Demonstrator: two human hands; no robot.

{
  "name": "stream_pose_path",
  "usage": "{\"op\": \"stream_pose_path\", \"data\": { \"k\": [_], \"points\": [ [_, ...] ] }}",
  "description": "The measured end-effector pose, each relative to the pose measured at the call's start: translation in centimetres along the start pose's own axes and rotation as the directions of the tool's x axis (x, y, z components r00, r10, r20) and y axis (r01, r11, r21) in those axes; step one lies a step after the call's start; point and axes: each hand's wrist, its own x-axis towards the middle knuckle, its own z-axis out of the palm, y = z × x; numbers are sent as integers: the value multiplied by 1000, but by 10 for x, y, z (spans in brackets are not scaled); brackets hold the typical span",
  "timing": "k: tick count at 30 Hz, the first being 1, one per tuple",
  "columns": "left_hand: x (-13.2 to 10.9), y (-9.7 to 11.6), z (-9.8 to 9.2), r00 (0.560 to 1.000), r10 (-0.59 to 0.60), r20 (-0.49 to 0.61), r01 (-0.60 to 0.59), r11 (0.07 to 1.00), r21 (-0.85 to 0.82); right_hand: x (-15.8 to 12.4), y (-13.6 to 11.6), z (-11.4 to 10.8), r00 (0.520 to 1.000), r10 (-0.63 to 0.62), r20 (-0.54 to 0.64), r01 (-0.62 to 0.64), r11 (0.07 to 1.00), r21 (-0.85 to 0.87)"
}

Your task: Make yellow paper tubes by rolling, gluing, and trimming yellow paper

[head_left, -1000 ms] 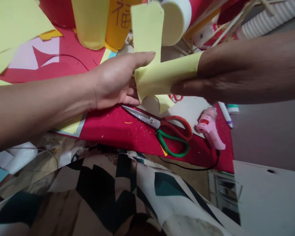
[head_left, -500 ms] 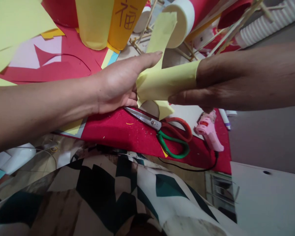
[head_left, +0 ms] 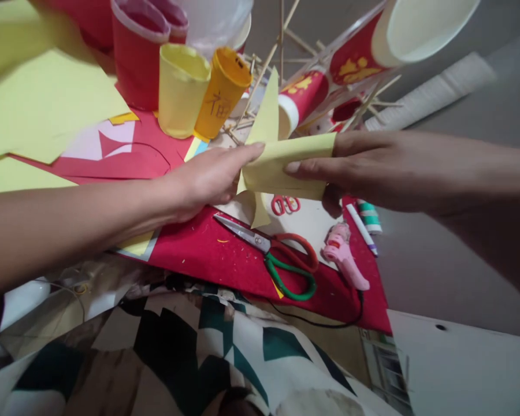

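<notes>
Between my hands is a folded piece of yellow paper (head_left: 292, 159), held above the table; one pointed strip of it rises at the back and another end hangs below. My left hand (head_left: 216, 173) pinches its left end, thumb on top. The right end is gripped by my right hand (head_left: 351, 164), with the thumb along the near face and the other fingers partly hidden behind. Just below lie large scissors (head_left: 264, 245) with one red and one green handle, blades slightly apart. Small red-handled scissors (head_left: 286, 205) rest on a white sheet under the paper.
A pink glue gun (head_left: 344, 254) with a black cord lies at the right, beside a white marker (head_left: 363, 231). Behind stand a yellow cup (head_left: 184, 95), an orange cup (head_left: 221, 92) and red ones. Stick frames, stacked paper cups (head_left: 433, 92) and yellow sheets (head_left: 60, 110) surround the space.
My view has shifted, bringing the cup tops and small red scissors into sight. Both hands keep hold of the yellow paper, whose rear strip now looks more pointed.
</notes>
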Motion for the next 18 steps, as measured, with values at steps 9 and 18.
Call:
{"op": "stream_pose_path", "data": {
  "k": [9,18],
  "points": [
    [8,-14,-9,968,217,125,-234,961,146,0,14,1,995,-71,66,57,980,190],
    [7,-19,-11,942,292,162,-327,908,262,-4,10,1,996,6,90,-12,998,70]
  ]
}}
